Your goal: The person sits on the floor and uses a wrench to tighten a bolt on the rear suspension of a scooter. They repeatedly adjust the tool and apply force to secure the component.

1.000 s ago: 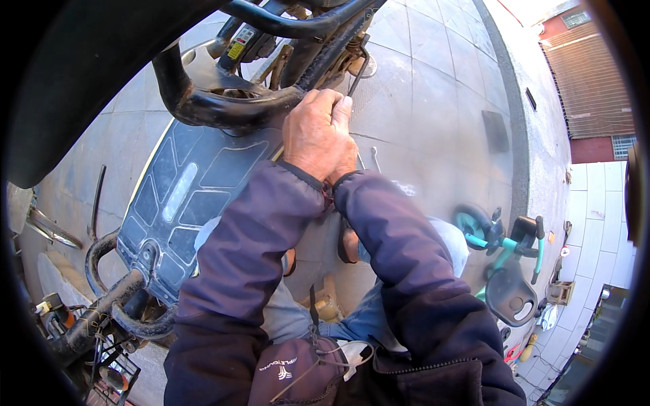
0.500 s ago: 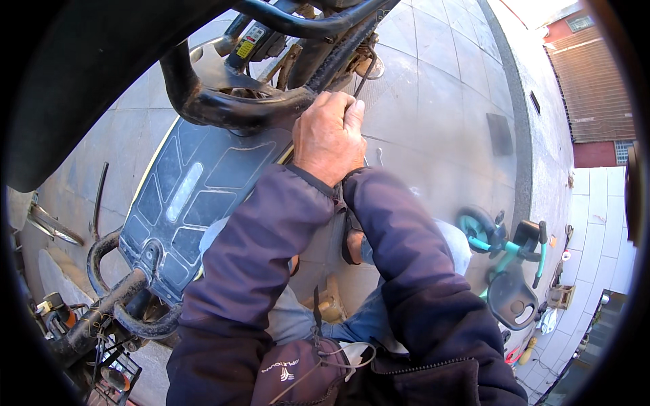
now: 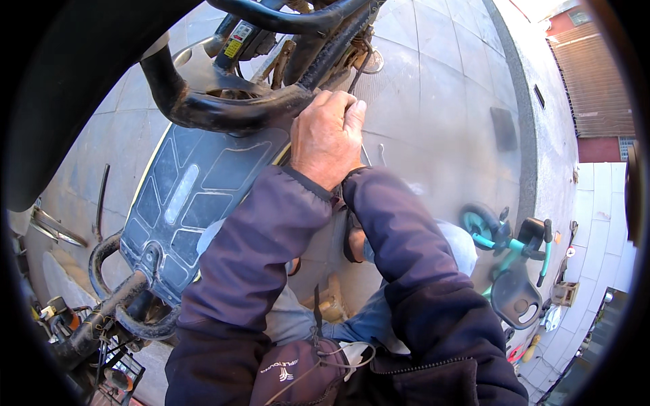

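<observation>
My left hand [image 3: 325,139] is closed at the black tubular frame [image 3: 237,115] of a scooter-like vehicle, knuckles beside the lower tube. What its fingers grip is hidden. A thin dark metal rod [image 3: 359,71] runs from above down behind these fingers. My right hand [image 3: 354,161] is mostly covered by the left, its fingers out of sight. The vehicle's dark footboard [image 3: 179,189] lies left of my hands. A slim metal tool [image 3: 382,152], perhaps a wrench, lies on the paving just right of them.
A turquoise child's ride-on [image 3: 514,267] stands at right on grey paving [image 3: 447,88], near a concrete edge [image 3: 525,135]. At lower left are bent tubes [image 3: 101,267] and bicycle parts [image 3: 57,227]. A wooden box [image 3: 563,293] and tools sit at far right.
My left hand has shifted slightly right compared with a second ago, covering more of my right hand. The view has moved slightly; the vehicle and surroundings look otherwise unchanged.
</observation>
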`<state>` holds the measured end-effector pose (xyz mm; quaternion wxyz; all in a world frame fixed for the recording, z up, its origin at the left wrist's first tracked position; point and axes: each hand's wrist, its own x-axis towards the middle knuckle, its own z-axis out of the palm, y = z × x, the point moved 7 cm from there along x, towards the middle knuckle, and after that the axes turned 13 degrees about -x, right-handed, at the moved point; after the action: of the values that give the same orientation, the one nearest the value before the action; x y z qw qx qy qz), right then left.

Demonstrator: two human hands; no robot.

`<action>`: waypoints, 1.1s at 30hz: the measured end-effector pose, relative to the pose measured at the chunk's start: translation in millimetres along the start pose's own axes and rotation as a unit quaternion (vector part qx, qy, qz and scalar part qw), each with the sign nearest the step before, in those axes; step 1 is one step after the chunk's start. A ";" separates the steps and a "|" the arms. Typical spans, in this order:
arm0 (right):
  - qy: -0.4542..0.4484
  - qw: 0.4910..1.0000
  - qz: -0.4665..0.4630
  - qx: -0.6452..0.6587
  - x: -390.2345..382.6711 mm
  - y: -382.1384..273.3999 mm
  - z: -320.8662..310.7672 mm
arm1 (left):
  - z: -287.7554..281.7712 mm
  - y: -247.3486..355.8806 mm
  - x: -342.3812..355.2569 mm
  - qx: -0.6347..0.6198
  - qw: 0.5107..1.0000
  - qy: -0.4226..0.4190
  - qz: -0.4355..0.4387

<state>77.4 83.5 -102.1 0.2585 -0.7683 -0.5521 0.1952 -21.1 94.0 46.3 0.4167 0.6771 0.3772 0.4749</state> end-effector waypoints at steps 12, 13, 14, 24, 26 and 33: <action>-0.038 0.995 -0.095 -0.015 3.1 0.3 13.1 | 5.5 -11.4 2.6 0.018 0.999 -0.011 -0.025; -0.042 0.992 -0.113 -0.027 5.8 5.9 12.8 | 11.2 -13.0 3.9 0.033 0.999 -0.015 -0.014; -0.046 0.990 -0.129 -0.036 6.0 9.5 12.7 | 15.7 -11.4 4.6 0.050 0.999 -0.020 -0.004; -0.023 0.999 0.040 0.020 6.0 31.2 28.0 | 24.4 -12.4 3.7 0.046 0.997 -0.062 -0.028; -0.029 0.998 0.042 0.023 6.8 28.4 30.2 | 22.8 -12.8 2.3 0.058 0.996 -0.055 -0.025; -0.051 0.997 0.045 0.027 2.8 21.4 26.3 | 19.3 -15.0 -0.8 0.057 0.997 -0.040 -0.026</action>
<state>79.0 85.5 -136.0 0.2420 -0.7741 -0.5238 0.2605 -4.6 94.8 28.3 0.4039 0.7084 0.4042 0.4142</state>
